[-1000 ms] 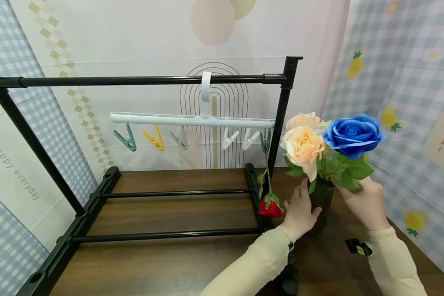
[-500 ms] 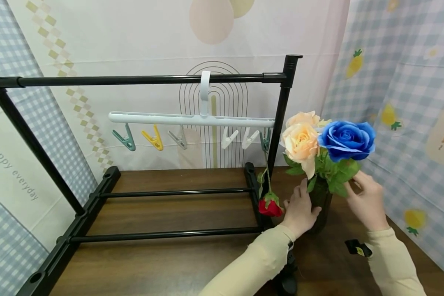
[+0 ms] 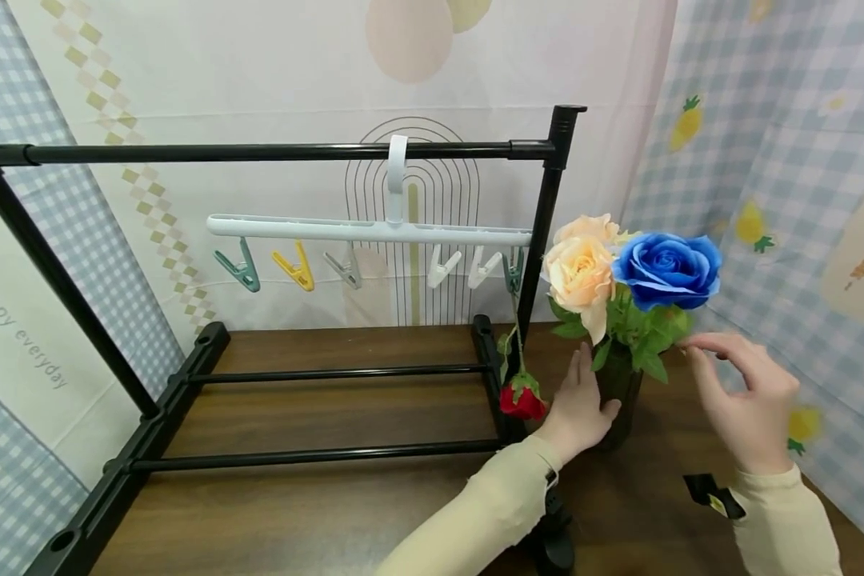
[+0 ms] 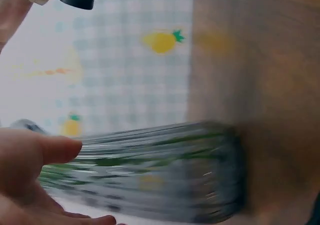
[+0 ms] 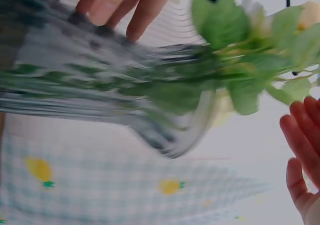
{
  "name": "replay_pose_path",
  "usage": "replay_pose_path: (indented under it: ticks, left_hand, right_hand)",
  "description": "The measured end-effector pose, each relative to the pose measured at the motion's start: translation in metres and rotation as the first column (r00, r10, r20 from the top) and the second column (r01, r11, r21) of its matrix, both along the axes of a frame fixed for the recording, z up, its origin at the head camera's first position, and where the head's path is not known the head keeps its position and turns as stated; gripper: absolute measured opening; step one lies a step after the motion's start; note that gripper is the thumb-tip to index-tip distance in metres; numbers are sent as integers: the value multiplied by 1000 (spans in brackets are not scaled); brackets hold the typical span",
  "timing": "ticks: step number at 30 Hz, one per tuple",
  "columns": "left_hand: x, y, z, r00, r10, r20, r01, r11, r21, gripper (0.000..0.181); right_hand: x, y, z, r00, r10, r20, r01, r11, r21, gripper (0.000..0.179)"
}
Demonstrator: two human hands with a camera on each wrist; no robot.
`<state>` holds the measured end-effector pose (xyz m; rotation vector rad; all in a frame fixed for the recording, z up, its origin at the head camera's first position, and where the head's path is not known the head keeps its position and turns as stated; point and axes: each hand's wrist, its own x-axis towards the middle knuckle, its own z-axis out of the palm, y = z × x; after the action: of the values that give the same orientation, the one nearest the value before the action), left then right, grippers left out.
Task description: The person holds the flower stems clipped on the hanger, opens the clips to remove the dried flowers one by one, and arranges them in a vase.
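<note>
A dark glass vase (image 3: 625, 392) stands upright on the table at the right. It holds a blue rose (image 3: 667, 270) and peach roses (image 3: 582, 272) with green leaves. My left hand (image 3: 576, 408) grips the vase from its left side; in the left wrist view the thumb and fingers lie around the ribbed glass, with stems inside. To the right of the vase is my right hand (image 3: 752, 392), fingers bent loosely near the leaves. Seen in the right wrist view, my right hand (image 5: 305, 150) has its fingers extended, holding nothing, apart from the leaves (image 5: 245, 92).
A black rack (image 3: 310, 152) spans the table's left and middle. From it hangs a white hanger (image 3: 370, 231) with several clips. A red rose (image 3: 522, 402) hangs head down from the rightmost green clip (image 3: 514, 272), beside my left hand. Patterned cloth stands behind and right.
The blue rose has shifted left and slightly down into the bunch. My right hand has let go beneath it and drawn away to the right. My left hand stays on the vase.
</note>
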<state>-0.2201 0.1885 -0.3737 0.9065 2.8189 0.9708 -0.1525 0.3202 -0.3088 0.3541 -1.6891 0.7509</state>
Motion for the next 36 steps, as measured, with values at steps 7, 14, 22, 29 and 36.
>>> replay_pose_path:
  ticks: [7, 14, 22, 29, 36]
  left_hand:
    - [18, -32, 40, 989, -140, 55, 149, 966, -211, 65]
    - [0, -90, 73, 990, -134, 33, 131, 989, 71, 29]
    - [-36, -127, 76, 991, 124, 48, -133, 910, 393, 30]
    - [-56, -111, 58, 982, 138, 125, -183, 843, 506, 47]
    - [-58, -101, 47, 972, 170, 160, -233, 761, 606, 28]
  right_hand:
    - [21, -40, 21, 969, 152, -197, -137, 987, 86, 18]
    - [23, -65, 19, 906, 301, -298, -225, 938, 264, 18]
    - [5, -92, 14, 920, 362, -149, -267, 859, 436, 21]
    - [-14, -107, -2, 949, 312, -51, -239, 814, 530, 22]
    - [-17, -108, -12, 945, 328, 2, -280, 802, 528, 22]
